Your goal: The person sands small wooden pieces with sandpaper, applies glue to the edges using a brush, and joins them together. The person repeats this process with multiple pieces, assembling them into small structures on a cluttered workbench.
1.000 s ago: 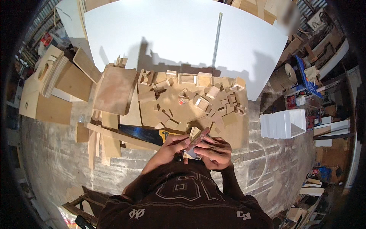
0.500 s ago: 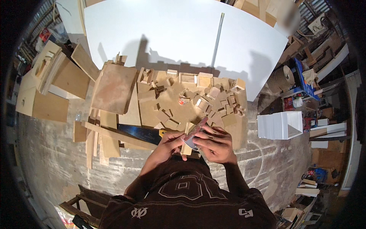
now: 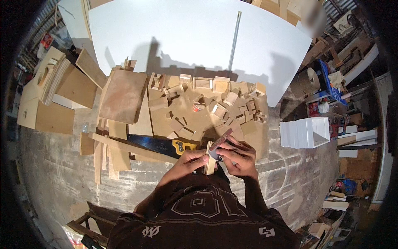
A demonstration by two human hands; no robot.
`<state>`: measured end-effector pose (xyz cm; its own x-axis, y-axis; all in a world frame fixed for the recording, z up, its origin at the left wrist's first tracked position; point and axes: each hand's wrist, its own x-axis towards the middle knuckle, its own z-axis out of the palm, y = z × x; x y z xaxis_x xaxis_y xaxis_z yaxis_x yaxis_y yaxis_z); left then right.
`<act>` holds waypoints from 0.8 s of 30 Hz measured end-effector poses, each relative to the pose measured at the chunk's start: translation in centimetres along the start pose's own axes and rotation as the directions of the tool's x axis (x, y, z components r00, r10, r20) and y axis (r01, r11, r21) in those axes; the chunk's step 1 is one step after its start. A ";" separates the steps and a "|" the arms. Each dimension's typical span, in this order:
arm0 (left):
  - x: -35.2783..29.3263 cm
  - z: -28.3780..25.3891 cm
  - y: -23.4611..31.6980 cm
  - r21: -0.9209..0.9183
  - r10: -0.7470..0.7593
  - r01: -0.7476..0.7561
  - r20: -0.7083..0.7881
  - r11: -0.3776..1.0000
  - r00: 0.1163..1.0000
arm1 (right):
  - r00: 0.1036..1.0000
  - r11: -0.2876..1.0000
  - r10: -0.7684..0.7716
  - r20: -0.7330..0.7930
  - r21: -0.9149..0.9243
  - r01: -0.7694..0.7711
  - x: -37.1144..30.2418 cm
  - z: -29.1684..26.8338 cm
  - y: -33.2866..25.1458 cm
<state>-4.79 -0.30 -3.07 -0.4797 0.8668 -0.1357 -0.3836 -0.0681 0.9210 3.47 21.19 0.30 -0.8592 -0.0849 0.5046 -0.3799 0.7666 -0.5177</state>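
Near my lap, my left hand (image 3: pixel 188 163) is closed on a small wooden piece (image 3: pixel 210 167) that stands lengthwise toward me, the thumb lying along its side. My right hand (image 3: pixel 241 160) grips a bent piece of sandpaper (image 3: pixel 220 140), reddish brown on one face and grey on the other. The sandpaper rests against the upper right side of the wooden piece. Part of the wood is covered by the sandpaper and fingers. Just beyond my left hand lies a handsaw (image 3: pixel 153 144) with a yellow and black handle.
Ahead, many small wooden blocks and box-like parts (image 3: pixel 221 111) lie scattered on a brown board (image 3: pixel 161 120). A large white panel (image 3: pixel 186 33) carries a metal strip (image 3: pixel 235 39). Boards and strips (image 3: pixel 120 97) are stacked at left; a white box (image 3: pixel 304 133) stands at right.
Both hands have shifted slightly right, and the wooden piece stands more upright in the picture. The sandpaper has moved right with my right hand. More of the saw's handle shows.
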 end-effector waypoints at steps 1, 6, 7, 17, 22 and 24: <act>-0.3 0.3 0.3 -0.086 -0.070 0.069 -0.008 0.994 0.998 | 1.000 1.000 -0.023 -0.004 -0.005 0.023 -0.2 0.2 0.2; -0.9 0.2 -0.2 -0.170 -0.098 0.099 0.015 0.980 0.995 | 1.000 1.000 -0.017 -0.025 0.006 0.017 -1.1 1.1 -0.4; -1.1 0.2 0.0 -0.180 -0.103 0.105 0.021 0.978 0.994 | 0.999 1.000 -0.025 -0.029 0.012 0.026 -0.9 1.0 -0.8; -1.5 1.3 -1.9 -0.144 -0.113 0.115 0.023 0.983 0.993 | 0.995 0.989 -0.039 -0.091 0.141 0.052 -2.5 1.2 0.0; -1.4 1.3 -2.6 -0.147 -0.220 0.224 0.043 0.963 0.975 | 0.998 0.995 -0.039 -0.046 0.085 0.043 -4.5 1.2 0.2; -1.2 1.7 -2.0 -0.183 -0.208 0.210 0.029 0.960 0.978 | 0.997 0.996 -0.068 0.029 0.064 0.066 -5.2 1.2 -0.2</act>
<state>-2.11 -0.31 -4.07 -0.3666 0.8758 -0.3140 -0.6134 0.0262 0.7893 7.60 20.70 -3.00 -0.8409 -0.1555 0.5184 -0.4571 0.7169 -0.5264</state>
